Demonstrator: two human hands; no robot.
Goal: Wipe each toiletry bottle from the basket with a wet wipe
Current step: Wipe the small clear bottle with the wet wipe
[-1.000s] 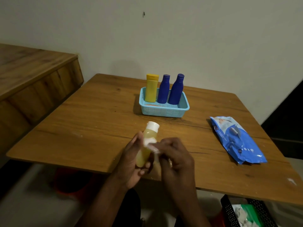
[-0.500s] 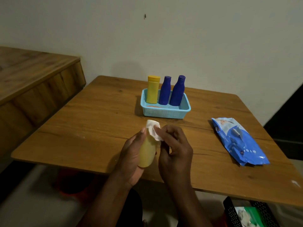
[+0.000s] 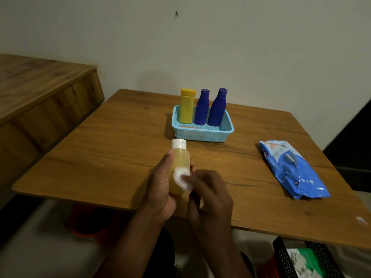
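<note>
Over the table's [image 3: 120, 149] near edge, our left hand [image 3: 160, 187] wraps the pale bottle [image 3: 179, 163], cap up; our right hand [image 3: 208, 195] pinches the wipe [image 3: 181, 178] against its lower body. We judge this bottle mid-wipe. Three bottles wait in the basket [image 3: 202, 134]; next we swap one in.

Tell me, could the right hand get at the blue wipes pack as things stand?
Probably yes. The wipes pack lies in the open on the table's right side with nothing between it and the right hand, but that hand is pressing a wet wipe to the bottle.
</note>
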